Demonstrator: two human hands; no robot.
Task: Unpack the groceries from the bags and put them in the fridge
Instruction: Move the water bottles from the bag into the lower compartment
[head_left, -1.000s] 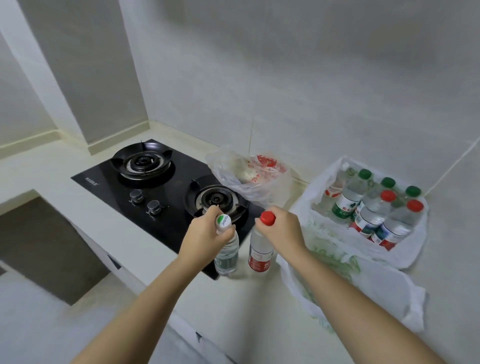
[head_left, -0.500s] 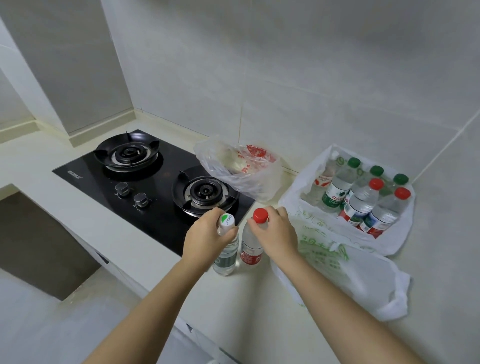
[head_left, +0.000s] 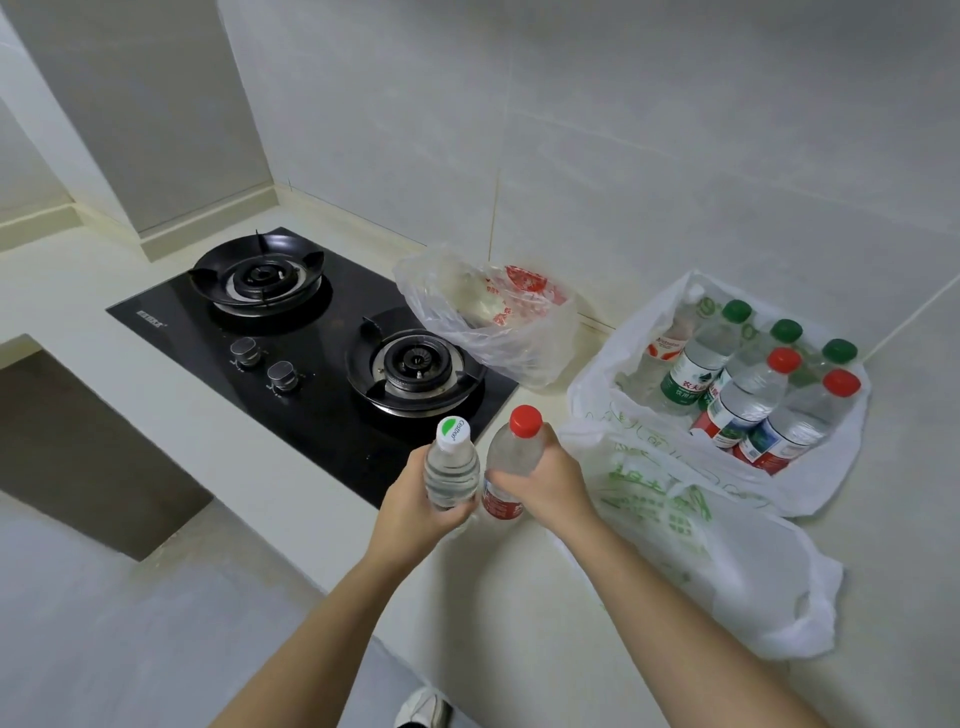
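Pale desk (head_left: 519, 613) runs left to right. Black two-burner stove (head_left: 171, 317) is set in it, far left. Open white bag (head_left: 753, 582) sits on the desk at right, with water bottles (head_left: 753, 395) leaning in its far part, red and green caps. Clear bag (head_left: 519, 353) sits between stove and white bag by the wall, with something white and red inside. Left grip (head_left: 410, 504) is curled round a white-capped bottle (head_left: 452, 467). Right grip (head_left: 550, 483) is curled round a red-capped bottle (head_left: 511, 452). Both bottles are upright, side by side, just beside the stove's near right corner; can't tell if they touch the desk. Shoe (head_left: 423, 709) at bottom edge.
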